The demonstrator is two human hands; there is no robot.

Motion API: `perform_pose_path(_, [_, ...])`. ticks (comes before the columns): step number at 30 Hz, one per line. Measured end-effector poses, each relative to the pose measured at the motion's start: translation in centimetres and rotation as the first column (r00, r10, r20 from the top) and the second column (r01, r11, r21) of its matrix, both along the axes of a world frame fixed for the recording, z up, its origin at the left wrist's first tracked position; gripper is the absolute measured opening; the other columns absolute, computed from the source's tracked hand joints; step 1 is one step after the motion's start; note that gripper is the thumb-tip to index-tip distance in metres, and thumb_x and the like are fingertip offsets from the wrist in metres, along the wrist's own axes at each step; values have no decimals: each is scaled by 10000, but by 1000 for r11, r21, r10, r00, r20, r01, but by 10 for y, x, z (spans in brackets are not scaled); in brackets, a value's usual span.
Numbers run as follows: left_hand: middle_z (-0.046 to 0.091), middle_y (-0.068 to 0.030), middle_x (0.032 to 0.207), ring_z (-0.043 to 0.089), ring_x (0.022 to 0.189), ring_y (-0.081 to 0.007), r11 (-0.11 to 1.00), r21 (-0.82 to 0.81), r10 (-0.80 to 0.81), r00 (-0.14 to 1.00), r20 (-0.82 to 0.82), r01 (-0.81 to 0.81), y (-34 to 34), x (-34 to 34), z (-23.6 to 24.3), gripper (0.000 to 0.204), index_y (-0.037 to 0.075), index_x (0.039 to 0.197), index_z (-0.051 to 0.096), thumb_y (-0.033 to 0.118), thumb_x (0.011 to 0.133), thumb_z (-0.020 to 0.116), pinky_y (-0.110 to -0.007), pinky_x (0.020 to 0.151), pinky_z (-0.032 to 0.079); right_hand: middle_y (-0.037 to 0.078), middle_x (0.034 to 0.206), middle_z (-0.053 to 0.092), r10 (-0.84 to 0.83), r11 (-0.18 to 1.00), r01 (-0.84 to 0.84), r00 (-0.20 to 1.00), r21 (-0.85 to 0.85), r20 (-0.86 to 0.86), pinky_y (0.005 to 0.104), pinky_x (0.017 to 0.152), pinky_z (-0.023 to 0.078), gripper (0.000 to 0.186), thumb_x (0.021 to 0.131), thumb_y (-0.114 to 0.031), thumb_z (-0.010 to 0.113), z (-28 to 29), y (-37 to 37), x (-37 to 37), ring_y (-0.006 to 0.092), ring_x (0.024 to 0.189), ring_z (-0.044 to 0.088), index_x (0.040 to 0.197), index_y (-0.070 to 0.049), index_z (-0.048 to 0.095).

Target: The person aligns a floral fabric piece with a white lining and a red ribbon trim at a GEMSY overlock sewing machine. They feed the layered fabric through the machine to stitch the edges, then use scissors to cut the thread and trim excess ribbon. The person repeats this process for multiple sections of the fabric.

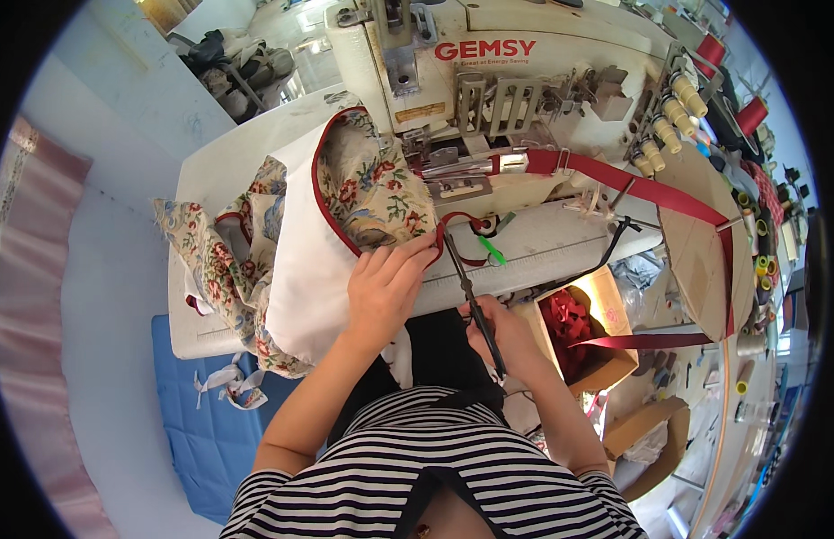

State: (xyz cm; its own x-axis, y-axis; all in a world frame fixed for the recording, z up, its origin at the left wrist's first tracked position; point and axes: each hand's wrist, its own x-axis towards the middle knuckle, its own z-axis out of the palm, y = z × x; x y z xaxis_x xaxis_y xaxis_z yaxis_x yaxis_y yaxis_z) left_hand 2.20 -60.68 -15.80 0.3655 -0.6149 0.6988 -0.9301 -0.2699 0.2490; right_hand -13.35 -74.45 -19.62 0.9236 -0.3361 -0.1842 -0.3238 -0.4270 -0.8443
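A floral fabric piece [372, 184] with white cloth [300, 260] and a dark red bound edge [322, 193] lies on the sewing machine's bed. My left hand [385, 283] is closed on its bound edge at the lower right corner, pinching it with the fingers. In my right hand [507, 332] is a pair of long dark scissors [464, 278], the blades pointing up beside the left fingertips. Their tips lie by a loose loop of red binding [462, 216]. Whether the blades touch the binding I cannot tell. A bright green slip [492, 250] lies just right of the blades.
The cream sewing machine [543, 45] stands behind the cloth. A red tape [655, 190] runs from its folder over a cardboard disc [696, 242] to a box [619, 359] of red tape. Thread cones [676, 112] line the right. Blue cloth [188, 386] hangs at left.
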Motion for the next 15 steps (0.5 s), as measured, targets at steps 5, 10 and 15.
perform_pose_path(5, [644,31,1072,504,676,-140,1000,11,-3,999,37,2,0,3,0,269,82,932,631,23,670,643,-277,600,380,109,748,620,-41,989,54,995,-141,95,344,617,476,284,770,-168,651,1,2,4,255,668,623,1007,-65,532])
perform_pose_path(10, [645,37,1066,498,671,-136,1000,23,0,998,68,-2,-1,5,0,273,87,923,632,25,657,628,-274,602,377,133,677,625,-62,934,97,992,-343,114,422,588,482,353,756,-247,697,7,5,5,346,640,624,981,-57,501])
perform_pose_path(15, [644,39,1061,498,671,-136,1000,24,-10,997,74,8,-2,5,0,272,88,920,631,25,655,627,-274,602,375,132,643,613,-144,958,188,969,-218,200,390,561,474,277,765,-227,695,-5,9,3,339,609,614,920,-53,546])
